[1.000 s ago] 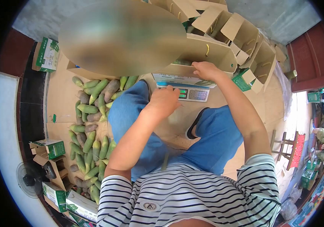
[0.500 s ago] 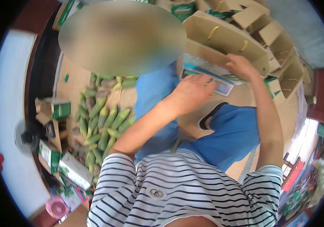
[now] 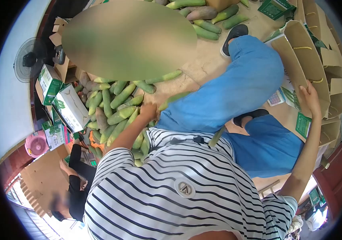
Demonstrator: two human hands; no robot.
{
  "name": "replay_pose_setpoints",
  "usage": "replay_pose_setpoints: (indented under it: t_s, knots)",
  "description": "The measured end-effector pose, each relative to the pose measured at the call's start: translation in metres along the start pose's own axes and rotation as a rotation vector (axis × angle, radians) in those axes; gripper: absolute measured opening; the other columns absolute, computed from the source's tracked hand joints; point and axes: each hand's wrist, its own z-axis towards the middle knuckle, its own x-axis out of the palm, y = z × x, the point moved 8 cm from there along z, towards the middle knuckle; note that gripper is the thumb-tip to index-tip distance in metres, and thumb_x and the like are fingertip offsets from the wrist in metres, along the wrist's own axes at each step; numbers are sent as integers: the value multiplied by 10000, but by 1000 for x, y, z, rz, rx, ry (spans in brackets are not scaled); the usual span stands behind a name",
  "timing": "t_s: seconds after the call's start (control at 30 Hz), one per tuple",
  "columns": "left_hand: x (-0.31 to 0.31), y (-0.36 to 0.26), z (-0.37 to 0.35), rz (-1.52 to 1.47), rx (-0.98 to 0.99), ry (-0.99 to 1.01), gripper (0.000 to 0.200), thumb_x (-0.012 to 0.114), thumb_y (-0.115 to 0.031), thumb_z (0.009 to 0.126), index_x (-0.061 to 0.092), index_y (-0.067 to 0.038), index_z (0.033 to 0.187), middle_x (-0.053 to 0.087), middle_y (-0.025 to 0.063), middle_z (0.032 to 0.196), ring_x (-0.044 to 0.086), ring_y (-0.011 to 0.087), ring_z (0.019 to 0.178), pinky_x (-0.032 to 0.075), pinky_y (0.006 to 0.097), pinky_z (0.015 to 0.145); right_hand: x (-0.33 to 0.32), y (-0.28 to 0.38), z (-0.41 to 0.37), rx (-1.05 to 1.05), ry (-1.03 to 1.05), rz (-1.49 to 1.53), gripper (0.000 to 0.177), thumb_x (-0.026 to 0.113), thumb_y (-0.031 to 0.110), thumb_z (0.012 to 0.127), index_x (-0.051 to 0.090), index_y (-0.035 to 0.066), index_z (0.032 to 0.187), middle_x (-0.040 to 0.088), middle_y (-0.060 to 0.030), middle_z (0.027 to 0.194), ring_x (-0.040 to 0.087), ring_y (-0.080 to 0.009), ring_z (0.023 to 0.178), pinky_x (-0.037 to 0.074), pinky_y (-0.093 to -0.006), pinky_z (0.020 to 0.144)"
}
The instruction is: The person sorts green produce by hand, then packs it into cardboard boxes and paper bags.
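Observation:
My right hand [image 3: 310, 98] is at the right, its fingers and thumb on the edge of a tall cardboard box [image 3: 290, 52] with yellow cord handles. At the left, my left hand [image 3: 149, 112] is down among long green radishes [image 3: 121, 116], close to my knee. Its fingers are blurred and partly hidden, so whether it grips a radish I cannot see. Another green radish [image 3: 173, 100] lies right beside that hand, partly covered by my blue trouser leg. A printed card or leaflet [image 3: 275, 98] sits near the box's lower edge.
Several more open cardboard boxes [image 3: 337, 86] line the right side. Further radishes [image 3: 207, 30] lie at the top. A grey fan [image 3: 29, 60], a pink fan [image 3: 37, 144] and a white carton [image 3: 71, 108] stand left. A person in black sleeves [image 3: 76, 160] is at lower left.
My left hand has left the box and reached left into the radishes. My right hand stays at the box. The view has turned left, bringing another person into sight.

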Motion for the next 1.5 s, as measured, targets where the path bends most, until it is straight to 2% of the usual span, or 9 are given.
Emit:
replay_pose_setpoints:
  t_s: [0.13, 0.27, 0.37, 0.53, 0.8, 1.0, 1.13, 1.4, 1.5]
  knots:
    - [103, 41, -28, -101, -169, 222, 354, 610, -282, 781, 581, -96, 1082, 571, 121, 1095, 559, 302, 1031, 447, 457, 852, 1, 0, 2, 62, 38, 61, 376, 529, 147, 919, 464, -20, 1249, 610, -81, 1010, 538, -141, 869, 429, -278, 820]
    - [111, 45, -38, 88, -141, 56, 388, 619, -304, 802, 560, -94, 1123, 546, 99, 1114, 496, 257, 1094, 377, 415, 909, -3, 10, 1, 42, 2, -58, 373, 534, 152, 918, 470, -13, 1246, 606, -66, 1009, 529, -123, 863, 427, -265, 819]
    - [90, 42, -57, 18, -125, 132, 446, 644, -342, 779, 547, -98, 1140, 505, 113, 1174, 463, 258, 1132, 405, 428, 896, -4, -1, 2, 75, 13, -49, 370, 535, 153, 917, 474, -10, 1244, 610, -72, 1020, 538, -130, 880, 426, -267, 825]
    - [111, 43, -61, 211, -83, 291, 897, 818, -561, 491, 519, -162, 1237, 453, 44, 1219, 450, 284, 1120, 463, 422, 849, -3, 4, 0, 108, 42, -78, 374, 535, 147, 911, 472, -11, 1244, 613, -93, 1034, 550, -155, 909, 424, -279, 843]
    - [117, 49, -41, 103, 26, 457, 758, 781, -536, 543, 593, -115, 1145, 615, 128, 1143, 579, 294, 1076, 482, 408, 863, -3, 2, 1, 56, 3, -49, 370, 539, 161, 909, 481, -20, 1227, 622, -102, 973, 560, -158, 856, 442, -284, 805]
    - [169, 103, -41, -281, -388, 365, 614, 710, -458, 638, 625, -58, 1097, 608, 158, 1145, 580, 315, 1068, 473, 424, 885, -6, 5, -2, 52, -22, -83, 379, 548, 172, 908, 480, -18, 1229, 621, -95, 944, 556, -137, 835, 445, -270, 780]
    - [174, 97, -32, -319, -321, 630, 602, 708, -453, 644, 643, -46, 1083, 583, 162, 1196, 568, 308, 1097, 462, 426, 902, -3, 9, -2, 54, 11, -56, 409, 547, 170, 908, 463, -28, 1255, 624, -108, 979, 561, -150, 869, 443, -280, 801]
    - [183, 102, -21, -401, -406, 559, 511, 704, -409, 659, 677, -12, 980, 634, 194, 1062, 620, 313, 999, 504, 418, 814, -9, 6, -5, 28, -100, -262, 506, 571, 236, 889, 435, -59, 1278, 605, -201, 1022, 581, -227, 934, 438, -306, 835]
    - [146, 84, -11, -286, -174, 261, 486, 727, -392, 621, 678, 14, 885, 661, 204, 930, 650, 335, 866, 523, 415, 734, -10, -2, -2, 87, -78, -226, 516, 572, 241, 889, 430, -60, 1283, 599, -214, 1036, 580, -233, 951, 437, -307, 843]
